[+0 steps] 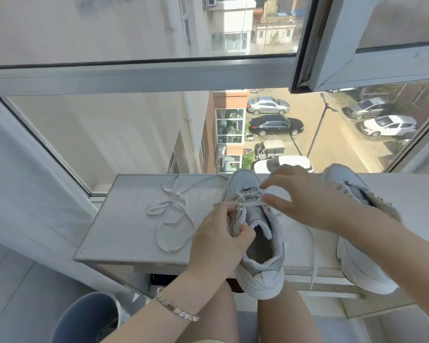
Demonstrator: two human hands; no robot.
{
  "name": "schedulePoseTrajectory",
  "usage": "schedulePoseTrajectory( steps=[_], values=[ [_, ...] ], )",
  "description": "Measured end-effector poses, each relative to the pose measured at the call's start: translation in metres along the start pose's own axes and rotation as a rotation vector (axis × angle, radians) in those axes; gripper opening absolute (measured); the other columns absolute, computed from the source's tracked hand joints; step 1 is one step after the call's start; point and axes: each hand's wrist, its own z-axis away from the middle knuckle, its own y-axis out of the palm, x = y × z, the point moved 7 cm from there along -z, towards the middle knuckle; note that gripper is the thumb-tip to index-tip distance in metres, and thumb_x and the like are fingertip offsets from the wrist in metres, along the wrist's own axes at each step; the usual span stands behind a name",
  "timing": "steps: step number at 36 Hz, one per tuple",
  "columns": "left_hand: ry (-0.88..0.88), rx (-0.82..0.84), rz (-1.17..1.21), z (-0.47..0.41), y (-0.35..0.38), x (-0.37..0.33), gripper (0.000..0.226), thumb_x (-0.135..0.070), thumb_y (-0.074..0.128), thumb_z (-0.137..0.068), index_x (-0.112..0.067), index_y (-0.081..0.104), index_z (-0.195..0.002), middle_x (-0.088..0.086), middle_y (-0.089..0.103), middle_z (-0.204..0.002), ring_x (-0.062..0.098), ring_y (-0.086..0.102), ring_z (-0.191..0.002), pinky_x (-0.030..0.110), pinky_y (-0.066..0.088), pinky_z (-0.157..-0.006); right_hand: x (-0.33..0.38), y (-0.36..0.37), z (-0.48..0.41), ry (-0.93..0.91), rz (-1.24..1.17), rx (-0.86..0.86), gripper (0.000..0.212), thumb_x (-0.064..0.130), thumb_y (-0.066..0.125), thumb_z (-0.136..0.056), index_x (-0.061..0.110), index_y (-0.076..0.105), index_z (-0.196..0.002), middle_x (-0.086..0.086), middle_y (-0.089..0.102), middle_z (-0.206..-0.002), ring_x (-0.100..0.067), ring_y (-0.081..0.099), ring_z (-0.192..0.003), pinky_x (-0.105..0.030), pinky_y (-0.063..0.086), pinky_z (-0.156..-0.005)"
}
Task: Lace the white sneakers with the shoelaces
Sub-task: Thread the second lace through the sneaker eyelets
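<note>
A white sneaker (260,268) lies on the white window sill (124,219), toe toward the glass and heel over the front edge. My left hand (221,236) grips its left eyelet side, fingers curled, thumb at the opening. A short stretch of shoelace (250,203) runs across the eyelets from my left fingertips to the tip of my right hand (307,201), whose fingers are spread and stretched out over the tongue. The second white sneaker (362,263) lies to the right, partly behind my right forearm. A loose white shoelace (174,209) lies coiled on the sill at the left.
Another lace strand (315,256) trails over the sill's front edge between the two sneakers. An opened window sash (357,45) juts in at the upper right. A blue bin (84,318) stands on the floor at lower left. My knees are under the sill.
</note>
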Motion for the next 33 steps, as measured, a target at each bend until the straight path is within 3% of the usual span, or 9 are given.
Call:
schedulePoseTrajectory(
  steps=[6,9,13,19,24,26,29,31,33],
  values=[
    [0.013,-0.007,-0.011,0.001,0.000,-0.001,0.043,-0.050,0.046,-0.079,-0.029,0.054,-0.115,-0.016,0.058,-0.107,0.001,0.051,-0.098,0.011,0.038,-0.080,0.022,0.031,-0.013,-0.148,0.002,0.030,0.026,0.034,0.042,-0.098,0.015,0.060,-0.103,-0.003,0.045,-0.115,-0.021,0.037,-0.114,-0.032,0.033,-0.097],
    [0.008,-0.037,0.018,0.002,0.000,-0.001,0.050,-0.053,0.044,-0.076,-0.027,0.057,-0.117,-0.019,0.057,-0.105,-0.003,0.049,-0.096,0.001,0.034,-0.074,0.025,0.017,-0.006,-0.176,-0.368,-0.066,0.016,0.023,0.049,-0.095,0.020,0.062,-0.086,-0.004,0.055,-0.105,-0.016,0.047,-0.102,-0.018,0.034,-0.090],
    [-0.031,-0.071,0.053,0.004,0.000,0.003,0.034,-0.032,0.055,-0.088,-0.025,0.057,-0.121,-0.015,0.060,-0.113,0.000,0.052,-0.101,0.011,0.038,-0.083,0.021,-0.022,0.010,-0.129,-1.005,-0.251,0.022,0.016,0.049,-0.095,0.009,0.062,-0.079,-0.002,0.069,-0.085,-0.013,0.063,-0.085,-0.025,0.050,-0.084],
    [-0.032,-0.103,0.055,0.003,-0.001,0.001,0.032,-0.031,0.051,-0.090,-0.026,0.056,-0.121,-0.016,0.061,-0.109,0.002,0.053,-0.099,0.017,0.042,-0.084,0.019,-0.071,0.038,-0.280,-1.283,-0.473,0.021,0.033,0.056,-0.081,0.029,0.063,-0.062,0.001,0.069,-0.074,-0.021,0.066,-0.077,-0.028,0.054,-0.070],
    [-0.063,-0.127,0.118,-0.005,-0.005,0.007,0.023,-0.029,0.047,-0.092,-0.030,0.054,-0.114,-0.027,0.055,-0.093,-0.007,0.051,-0.088,0.007,0.037,-0.071,-0.013,-0.052,0.046,-0.111,-1.577,-0.488,0.028,0.024,0.047,-0.080,0.025,0.060,-0.055,0.000,0.067,-0.067,-0.014,0.065,-0.068,-0.023,0.053,-0.054],
    [-0.057,-0.116,0.135,-0.007,-0.006,0.005,0.024,-0.026,0.047,-0.093,-0.032,0.052,-0.116,-0.028,0.053,-0.096,-0.003,0.051,-0.095,0.009,0.037,-0.074,-0.023,-0.040,0.046,0.035,-1.563,-0.456,0.030,0.019,0.045,-0.087,0.019,0.059,-0.061,-0.002,0.067,-0.065,-0.013,0.064,-0.064,-0.022,0.051,-0.049],
    [0.048,-0.046,0.076,-0.013,-0.004,-0.005,0.042,-0.022,0.047,-0.095,-0.028,0.040,-0.136,-0.021,0.043,-0.126,-0.004,0.036,-0.118,0.017,0.030,-0.101,-0.033,-0.022,0.045,0.245,-1.297,-0.366,0.029,0.011,0.046,-0.095,0.011,0.052,-0.067,-0.001,0.059,-0.058,-0.013,0.055,-0.052,-0.017,0.045,-0.044],
    [0.173,0.035,0.031,-0.020,-0.003,-0.020,0.048,-0.023,0.047,-0.096,-0.029,0.032,-0.141,-0.018,0.036,-0.140,-0.002,0.028,-0.130,0.024,0.022,-0.112,-0.029,-0.017,0.043,0.254,-1.199,-0.286,0.031,0.011,0.048,-0.094,0.010,0.051,-0.064,-0.002,0.048,-0.055,-0.013,0.043,-0.048,-0.015,0.036,-0.041],
    [0.256,0.180,0.059,-0.024,0.001,-0.036,0.048,-0.028,0.048,-0.096,-0.038,0.030,-0.139,-0.023,0.036,-0.140,-0.003,0.027,-0.133,0.021,0.024,-0.111,-0.021,-0.014,0.041,0.214,-1.207,-0.208,0.030,0.013,0.048,-0.094,0.010,0.050,-0.064,-0.001,0.041,-0.053,-0.013,0.035,-0.047,-0.017,0.030,-0.041]
  ],
)
